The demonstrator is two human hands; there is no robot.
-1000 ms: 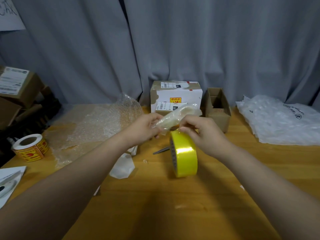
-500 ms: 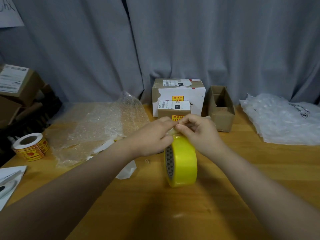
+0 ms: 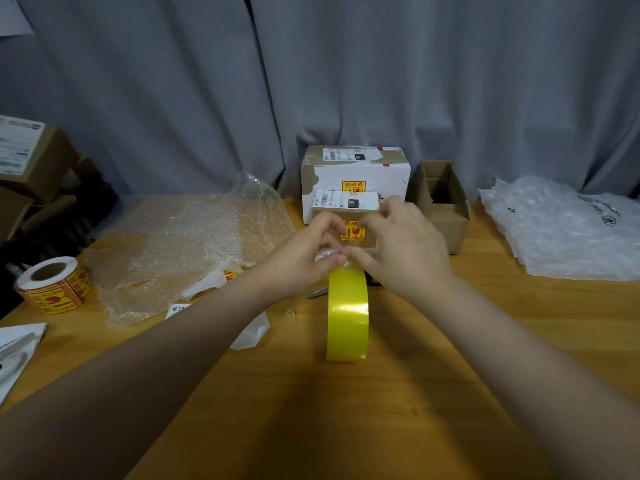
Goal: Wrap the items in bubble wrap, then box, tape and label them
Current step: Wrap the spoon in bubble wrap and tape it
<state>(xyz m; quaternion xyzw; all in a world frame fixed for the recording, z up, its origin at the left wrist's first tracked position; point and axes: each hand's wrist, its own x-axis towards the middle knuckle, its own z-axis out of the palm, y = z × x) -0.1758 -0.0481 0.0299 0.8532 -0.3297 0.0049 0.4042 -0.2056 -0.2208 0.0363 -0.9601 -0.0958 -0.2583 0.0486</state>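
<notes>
Left hand: fingers pinch a bubble-wrapped bundle.
Right hand: thumb and forefinger pinch the same bundle.
Yellow tape roll: on edge on the surface, just under both hands.

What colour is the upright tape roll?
Yellow; the tape roll shows best in the head view.

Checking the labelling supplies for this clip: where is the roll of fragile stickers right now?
In the head view the sticker roll sits near the left edge of the wooden table, just left of the crumpled bubble wrap.
</notes>
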